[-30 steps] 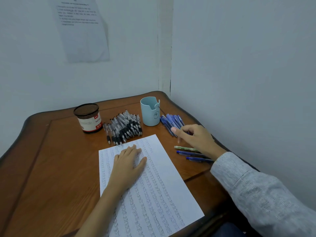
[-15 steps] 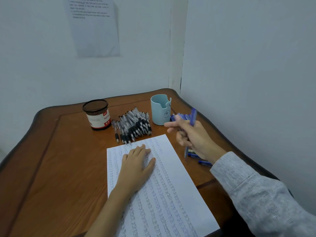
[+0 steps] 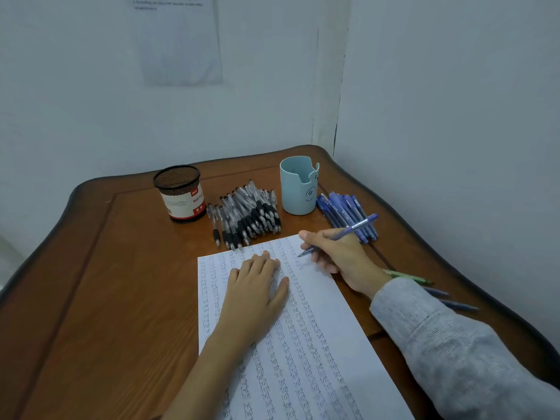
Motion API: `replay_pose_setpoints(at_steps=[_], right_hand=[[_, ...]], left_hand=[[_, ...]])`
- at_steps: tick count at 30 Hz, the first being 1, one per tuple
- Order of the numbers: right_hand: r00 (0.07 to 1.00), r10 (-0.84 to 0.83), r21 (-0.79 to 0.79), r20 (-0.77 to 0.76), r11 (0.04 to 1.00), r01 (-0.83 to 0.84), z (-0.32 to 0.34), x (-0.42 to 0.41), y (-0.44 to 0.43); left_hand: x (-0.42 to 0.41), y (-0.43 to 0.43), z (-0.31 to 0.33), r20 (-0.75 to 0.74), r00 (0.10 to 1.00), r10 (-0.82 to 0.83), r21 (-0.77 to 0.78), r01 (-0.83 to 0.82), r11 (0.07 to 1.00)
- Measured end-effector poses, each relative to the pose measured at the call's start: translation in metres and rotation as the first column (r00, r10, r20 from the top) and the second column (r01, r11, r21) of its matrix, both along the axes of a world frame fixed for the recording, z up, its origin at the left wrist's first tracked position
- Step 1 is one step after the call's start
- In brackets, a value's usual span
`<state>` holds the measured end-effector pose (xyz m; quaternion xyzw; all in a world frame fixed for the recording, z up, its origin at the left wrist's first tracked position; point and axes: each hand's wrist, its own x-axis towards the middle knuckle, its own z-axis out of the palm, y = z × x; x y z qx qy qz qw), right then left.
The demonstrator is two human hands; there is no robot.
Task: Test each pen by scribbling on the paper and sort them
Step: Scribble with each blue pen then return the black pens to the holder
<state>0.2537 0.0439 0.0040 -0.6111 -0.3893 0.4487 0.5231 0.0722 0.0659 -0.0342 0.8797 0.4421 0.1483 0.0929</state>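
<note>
The right hand (image 3: 339, 257) is gripping a blue pen (image 3: 348, 230) in a writing hold, tip at the paper's (image 3: 318, 344) far right corner (touching or not, unclear), at one o'clock from the left hand (image 3: 254, 286), which is lying flat, pinning the sheet. The tip is sitting so near the edge that a broad scribble could run onto the table (image 3: 121, 283).

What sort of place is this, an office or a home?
Likely a plain desk corner, home or office unclear: a wooden table set against bare white walls, a printed sheet posted there, and a mesh pen holder beside heaps of pens.
</note>
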Motion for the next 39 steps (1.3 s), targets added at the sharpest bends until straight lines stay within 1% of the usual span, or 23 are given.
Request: replay_pose_setpoints(at_steps=[1,2,6,10,14,18,22,26,33,39], right_hand=[[0.997,-0.026,0.028,0.076,0.999,0.024,-0.003,-0.001,0.001],[0.992,-0.05,0.057,0.12,0.997,0.044,-0.005,-0.002,0.002],[0.989,-0.094,0.156,0.117,0.985,0.075,-0.011,-0.008,0.004],[0.933,-0.202,0.148,0.299,0.975,0.164,-0.015,-0.012,0.005],[0.918,-0.234,0.16,0.319,0.969,0.191,-0.021,-0.007,0.011],[0.904,-0.195,0.179,0.38,0.975,0.135,-0.028,-0.007,0.011],[0.899,-0.183,0.2,0.399,0.974,0.11,-0.03,-0.006,0.012],[0.913,-0.171,0.206,0.37,0.974,0.098,-0.03,-0.007,0.012],[0.92,-0.148,0.206,0.363,0.976,0.076,-0.028,-0.006,0.012],[0.919,-0.167,0.212,0.358,0.973,0.094,-0.027,-0.007,0.011]], left_hand=[[0.0,0.0,0.001,0.002,1.0,-0.001,0.001,0.001,1.0],[0.0,-0.001,0.001,0.005,1.0,-0.001,0.004,0.001,1.0],[0.001,-0.001,0.003,0.003,1.0,0.002,0.017,-0.002,1.0],[0.0,-0.002,0.003,-0.002,1.0,0.003,0.009,-0.003,1.0],[0.001,-0.003,0.004,-0.001,1.0,0.008,0.002,-0.008,1.0],[0.001,-0.003,0.004,-0.007,1.0,0.012,0.004,-0.012,1.0],[0.002,-0.003,0.004,0.0,1.0,0.006,0.006,-0.006,1.0],[0.001,-0.003,0.003,-0.024,1.0,0.005,0.006,-0.004,1.0],[0.001,-0.004,0.005,-0.007,1.0,0.004,0.003,-0.004,1.0],[0.002,-0.004,0.006,-0.003,1.0,0.008,0.001,-0.008,1.0]])
